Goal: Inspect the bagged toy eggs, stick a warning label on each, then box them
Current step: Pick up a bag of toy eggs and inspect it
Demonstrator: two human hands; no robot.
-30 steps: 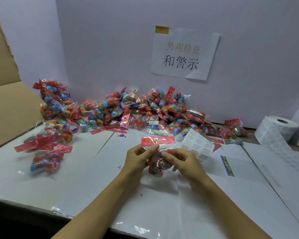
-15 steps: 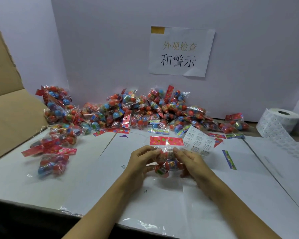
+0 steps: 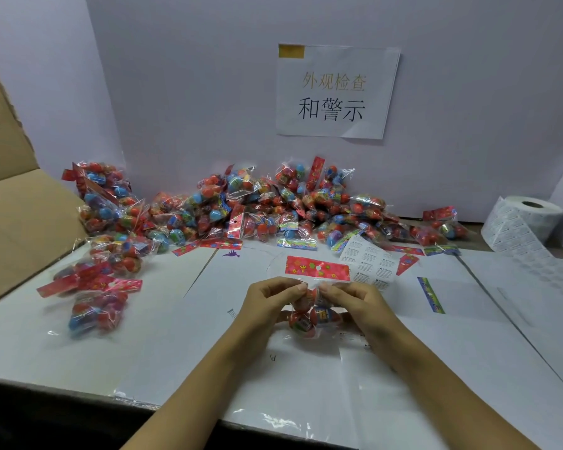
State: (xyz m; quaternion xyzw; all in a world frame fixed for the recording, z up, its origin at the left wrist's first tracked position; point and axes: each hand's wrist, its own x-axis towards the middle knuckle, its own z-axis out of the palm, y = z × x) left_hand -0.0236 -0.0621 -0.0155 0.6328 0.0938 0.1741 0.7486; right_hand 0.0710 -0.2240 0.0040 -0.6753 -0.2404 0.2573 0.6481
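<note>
Centrally, clear bag [image 3: 312, 315], red header, colourful eggs

bag of toy eggs [image 3: 312, 315] between left hand [image 3: 267, 303] and right hand [image 3: 359, 302], heap of bags [image 3: 247, 209] behind

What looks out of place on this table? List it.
Two loose header cards lie apart from any bag: a green strip alone on the white table right of the hands, and a red piece beside the label sheet. Otherwise, nothing looks spilled or damaged.
</note>
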